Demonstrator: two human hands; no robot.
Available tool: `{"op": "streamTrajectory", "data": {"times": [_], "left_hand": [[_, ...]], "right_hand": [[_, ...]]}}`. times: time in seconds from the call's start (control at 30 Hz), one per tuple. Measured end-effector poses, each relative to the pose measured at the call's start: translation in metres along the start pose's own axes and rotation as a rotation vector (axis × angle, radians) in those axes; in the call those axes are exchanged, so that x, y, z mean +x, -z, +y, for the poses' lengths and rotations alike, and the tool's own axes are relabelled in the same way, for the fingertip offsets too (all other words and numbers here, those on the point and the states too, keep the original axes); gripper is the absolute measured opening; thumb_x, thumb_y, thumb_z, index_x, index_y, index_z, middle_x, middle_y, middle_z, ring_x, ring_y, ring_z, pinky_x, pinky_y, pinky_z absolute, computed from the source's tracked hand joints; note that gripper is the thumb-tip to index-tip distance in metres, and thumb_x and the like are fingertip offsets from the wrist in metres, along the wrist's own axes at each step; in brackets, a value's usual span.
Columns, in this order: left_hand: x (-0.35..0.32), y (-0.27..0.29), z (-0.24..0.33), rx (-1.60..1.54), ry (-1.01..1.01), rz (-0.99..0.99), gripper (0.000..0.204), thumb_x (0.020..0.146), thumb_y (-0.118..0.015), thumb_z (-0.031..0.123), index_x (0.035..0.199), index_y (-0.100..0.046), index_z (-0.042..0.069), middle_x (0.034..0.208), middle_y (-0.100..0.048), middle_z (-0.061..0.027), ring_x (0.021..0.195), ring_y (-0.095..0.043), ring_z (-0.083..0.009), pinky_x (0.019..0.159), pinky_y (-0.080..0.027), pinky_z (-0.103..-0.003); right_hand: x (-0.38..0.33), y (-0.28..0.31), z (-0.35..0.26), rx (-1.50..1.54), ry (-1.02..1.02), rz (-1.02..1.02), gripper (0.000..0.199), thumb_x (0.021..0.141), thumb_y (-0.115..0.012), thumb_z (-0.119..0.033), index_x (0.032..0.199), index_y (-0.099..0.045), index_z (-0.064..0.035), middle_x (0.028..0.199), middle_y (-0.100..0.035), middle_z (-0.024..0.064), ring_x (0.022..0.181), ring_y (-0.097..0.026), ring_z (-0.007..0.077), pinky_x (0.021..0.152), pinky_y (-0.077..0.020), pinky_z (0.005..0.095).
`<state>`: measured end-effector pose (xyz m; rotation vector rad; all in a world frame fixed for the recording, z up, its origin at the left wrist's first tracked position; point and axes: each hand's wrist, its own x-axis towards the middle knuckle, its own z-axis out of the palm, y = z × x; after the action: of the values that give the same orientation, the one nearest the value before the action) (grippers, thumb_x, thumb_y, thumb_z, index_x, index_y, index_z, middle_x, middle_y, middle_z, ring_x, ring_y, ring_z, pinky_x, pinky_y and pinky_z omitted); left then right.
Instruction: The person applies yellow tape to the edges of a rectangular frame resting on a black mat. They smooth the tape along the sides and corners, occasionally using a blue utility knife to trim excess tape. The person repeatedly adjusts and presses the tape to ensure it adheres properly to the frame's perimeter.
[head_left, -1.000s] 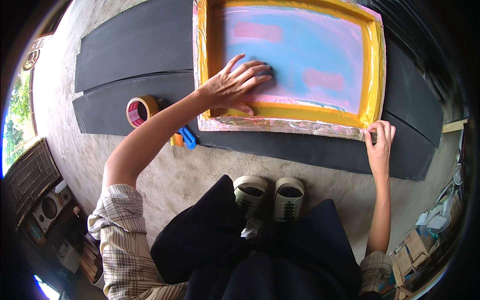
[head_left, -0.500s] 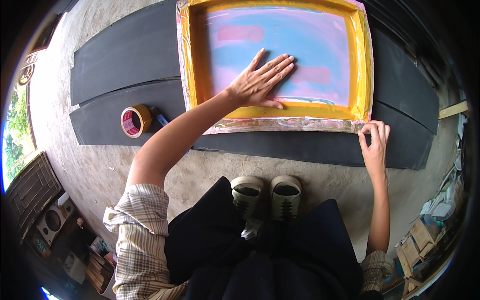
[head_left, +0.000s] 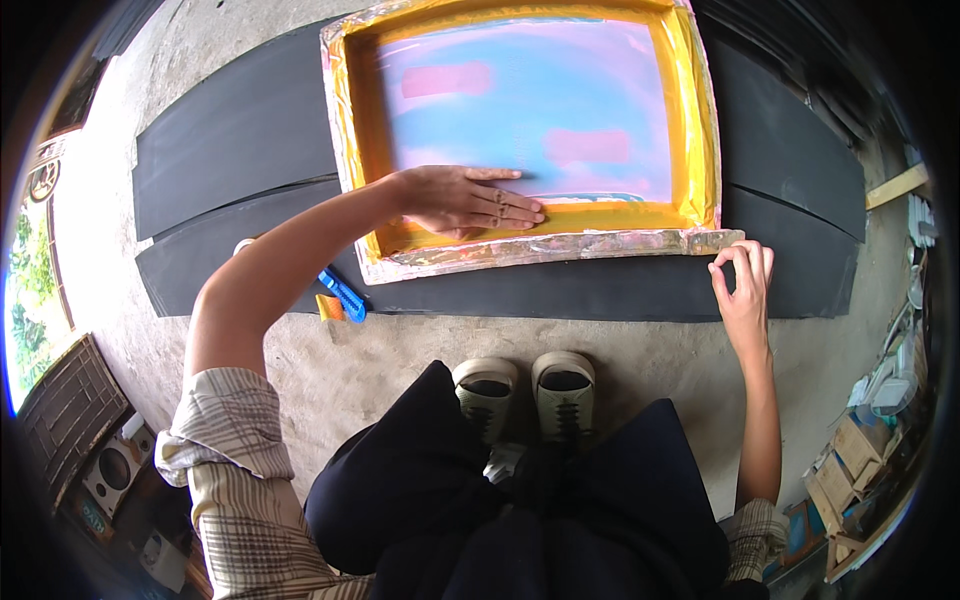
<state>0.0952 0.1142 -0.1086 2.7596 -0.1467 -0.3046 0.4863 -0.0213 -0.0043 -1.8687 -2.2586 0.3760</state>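
Resting my left hand [head_left: 470, 205] at 7 o'clock of the shallow frame [head_left: 695, 130], I have its fingers stretched out nearly straight along the inner lower side, where yellow tape meets the blue-and-pink panel [head_left: 530, 105]; it is open and has hold of nothing. My right hand [head_left: 716, 266] is at 4 o'clock, just off the frame's corner, thumb and forefinger curled toward each other in a small ring beside the brownish strip [head_left: 715, 241] that sticks out past that corner (I cannot tell whether my fingertips have the strip's end). The frame lies at 12 o'clock from my shoes [head_left: 566, 400], on dark boards [head_left: 230, 115] spread over the concrete floor [head_left: 420, 345]. Between 7 and 8 o'clock from the frame's middle, near its corner, are a blue plastic tool [head_left: 344, 294] and, touching it, a small orange-yellow piece [head_left: 330, 307]. Further out at 8 o'clock stands a speaker [head_left: 112, 470]; between 4 and 5, some boxes [head_left: 862, 445].
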Motion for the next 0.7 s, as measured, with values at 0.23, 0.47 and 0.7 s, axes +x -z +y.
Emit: {"op": "streamTrajectory", "data": {"times": [0.23, 0.47, 0.7], "left_hand": [[0.07, 0.009, -0.018, 0.01, -0.078, 0.122, 0.081, 0.088, -0.046, 0.047, 0.152, -0.008, 0.015, 0.159, -0.005, 0.0048, 0.146, -0.004, -0.0123, 0.121, 0.005, -0.041], [0.046, 0.01, -0.01, 0.091, -0.094, 0.08, 0.076, 0.091, -0.043, 0.043, 0.152, -0.011, 0.011, 0.159, -0.01, 0.0013, 0.146, -0.007, -0.0123, 0.121, -0.002, -0.04], [0.097, 0.026, -0.016, 0.086, -0.088, 0.172, 0.065, 0.096, -0.036, 0.038, 0.151, -0.017, 0.009, 0.158, -0.017, 0.0014, 0.146, -0.011, -0.0118, 0.121, 0.0, -0.04]], "right_hand": [[-0.02, 0.0, 0.012, -0.001, -0.04, 0.004, 0.018, 0.078, -0.066, -0.004, 0.092, -0.055, -0.0069, 0.099, -0.05, 0.0076, 0.097, -0.045, 0.0282, 0.087, -0.0375, 0.0417], [-0.037, 0.002, 0.01, 0.001, -0.069, -0.03, 0.021, 0.075, -0.068, -0.003, 0.089, -0.054, -0.0089, 0.098, -0.049, 0.0068, 0.097, -0.046, 0.0266, 0.084, -0.0376, 0.041], [-0.05, 0.011, 0.008, 0.022, -0.112, -0.071, 0.019, 0.076, -0.068, -0.003, 0.089, -0.055, -0.0081, 0.098, -0.049, 0.0071, 0.096, -0.046, 0.0263, 0.087, -0.0376, 0.041]]}}
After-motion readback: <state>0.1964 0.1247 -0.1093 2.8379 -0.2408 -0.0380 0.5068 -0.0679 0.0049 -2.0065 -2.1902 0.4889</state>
